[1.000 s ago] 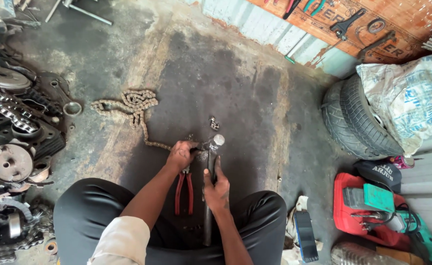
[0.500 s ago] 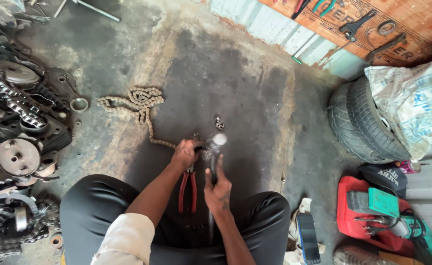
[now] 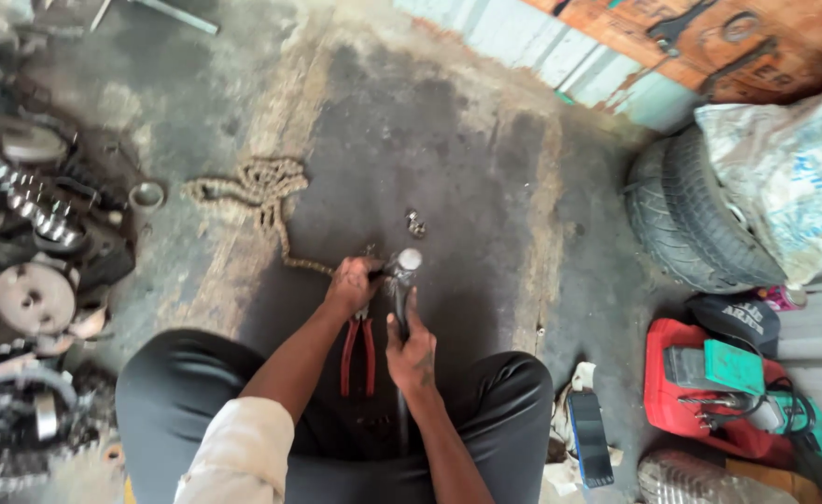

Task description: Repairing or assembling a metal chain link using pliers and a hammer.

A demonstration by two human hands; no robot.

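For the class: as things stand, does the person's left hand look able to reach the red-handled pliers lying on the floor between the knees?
Probably yes. The left hand sits on the chain end just above the red-handled pliers, with bare floor between and nothing over the handles. The right hand grips the hammer alongside, not across them.

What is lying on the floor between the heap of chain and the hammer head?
In the head view, one small metal part lies on the dark floor between the chain heap and the hammer head; otherwise bare.

Your left hand (image 3: 350, 285) is pressing one end of the long roller chain (image 3: 259, 191) beside the hammer (image 3: 401, 280); long-handled pliers (image 3: 358, 347) are lying between your knees, stacked tyres (image 3: 686, 219) sitting far right.
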